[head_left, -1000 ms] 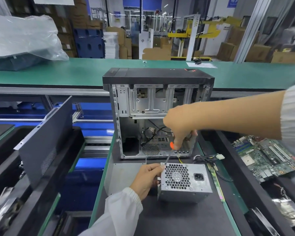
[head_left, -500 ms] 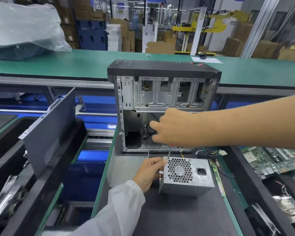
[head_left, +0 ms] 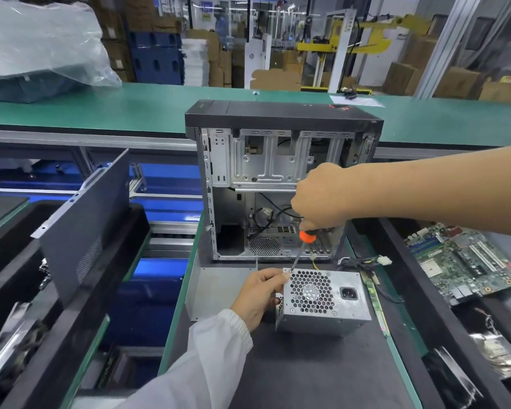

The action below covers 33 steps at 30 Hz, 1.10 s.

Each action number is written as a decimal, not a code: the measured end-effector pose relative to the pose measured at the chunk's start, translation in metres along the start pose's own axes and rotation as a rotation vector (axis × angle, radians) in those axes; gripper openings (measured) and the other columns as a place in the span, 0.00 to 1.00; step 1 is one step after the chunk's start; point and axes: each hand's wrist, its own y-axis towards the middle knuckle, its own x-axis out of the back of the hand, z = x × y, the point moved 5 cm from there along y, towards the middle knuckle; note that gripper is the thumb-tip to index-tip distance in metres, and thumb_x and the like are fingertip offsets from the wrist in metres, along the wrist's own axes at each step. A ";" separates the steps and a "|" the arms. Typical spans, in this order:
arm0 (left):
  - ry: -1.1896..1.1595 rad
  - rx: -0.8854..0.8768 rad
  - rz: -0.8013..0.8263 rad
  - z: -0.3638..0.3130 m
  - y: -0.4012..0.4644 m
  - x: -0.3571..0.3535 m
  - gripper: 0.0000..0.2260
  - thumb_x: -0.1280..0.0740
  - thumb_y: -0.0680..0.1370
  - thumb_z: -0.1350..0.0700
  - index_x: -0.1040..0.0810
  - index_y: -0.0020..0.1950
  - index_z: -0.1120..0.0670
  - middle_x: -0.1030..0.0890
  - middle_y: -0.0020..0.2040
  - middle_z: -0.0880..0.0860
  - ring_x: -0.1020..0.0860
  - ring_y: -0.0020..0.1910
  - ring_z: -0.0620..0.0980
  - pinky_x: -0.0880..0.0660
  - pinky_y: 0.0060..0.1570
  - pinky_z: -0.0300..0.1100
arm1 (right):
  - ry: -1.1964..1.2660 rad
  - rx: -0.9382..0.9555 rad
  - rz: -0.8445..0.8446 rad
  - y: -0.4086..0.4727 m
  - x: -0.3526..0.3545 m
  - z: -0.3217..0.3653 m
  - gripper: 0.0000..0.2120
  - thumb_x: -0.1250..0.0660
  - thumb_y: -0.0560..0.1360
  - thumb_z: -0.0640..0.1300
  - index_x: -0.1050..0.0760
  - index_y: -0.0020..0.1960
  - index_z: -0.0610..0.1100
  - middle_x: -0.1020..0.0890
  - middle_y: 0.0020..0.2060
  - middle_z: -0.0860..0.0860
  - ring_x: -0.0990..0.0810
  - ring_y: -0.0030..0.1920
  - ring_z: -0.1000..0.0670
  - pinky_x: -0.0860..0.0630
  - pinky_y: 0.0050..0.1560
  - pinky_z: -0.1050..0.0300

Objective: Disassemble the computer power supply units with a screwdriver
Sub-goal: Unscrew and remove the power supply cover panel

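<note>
Power supply unit (head_left: pixel 322 302): grey metal box, set on the dark mat (head_left: pixel 307 373) of the near bench, just in front of the opened computer case (head_left: pixel 278 184). Honeycomb fan grille and mains socket are turned up toward the viewer. A wire bundle (head_left: pixel 363 262) with a white plug lies just beside its far right corner.

Screwdriver (head_left: pixel 303 246): orange collar, slim steel shaft, held at a slant. The tip is seated at the top left corner of the grille face, where a screw appears to sit; the screw head itself is too small to be made out.

Right hand (head_left: pixel 319 202): closed round the screwdriver handle from above, with the handle largely hidden under the fingers.

Left hand (head_left: pixel 260 296): wrapped on the unit's left edge, thumb and fingers pinching the corner close to the tip.

Step in hand, as judged: removal of the corner screw. For best result the shaft should be brought closer to square with the face, since a slanted tip is likely to cam out and strip the head. Downward pressure should be kept while turning. The box should be braced firmly so it cannot twist on the mat. Fingertips are best kept clear of the tip's line in case of a slip.

Motherboard (head_left: pixel 466 261): lying in the right-hand bin, apart from the work.
</note>
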 end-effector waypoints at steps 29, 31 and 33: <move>0.319 -0.318 -0.091 -0.029 0.002 -0.005 0.07 0.30 0.76 0.64 0.16 0.47 0.52 0.21 0.47 0.63 0.24 0.33 0.41 0.29 0.31 0.31 | 0.387 -0.058 -0.200 0.004 0.015 -0.007 0.21 0.25 0.69 0.55 0.33 0.46 0.44 0.29 0.42 0.48 0.29 0.36 0.46 0.39 0.27 0.59; 0.318 -0.324 -0.105 -0.029 0.002 -0.004 0.07 0.30 0.76 0.64 0.16 0.47 0.53 0.21 0.46 0.62 0.25 0.33 0.41 0.29 0.30 0.31 | 0.406 -0.104 -0.172 0.002 0.012 -0.009 0.27 0.34 0.70 0.67 0.33 0.44 0.42 0.31 0.36 0.49 0.30 0.32 0.49 0.39 0.26 0.58; 0.336 -0.329 -0.116 -0.030 0.002 -0.004 0.07 0.30 0.76 0.63 0.16 0.48 0.53 0.20 0.48 0.63 0.24 0.36 0.43 0.29 0.31 0.31 | 0.351 -0.175 -0.146 0.001 0.010 -0.012 0.31 0.46 0.74 0.71 0.33 0.39 0.41 0.30 0.34 0.49 0.32 0.30 0.50 0.39 0.26 0.57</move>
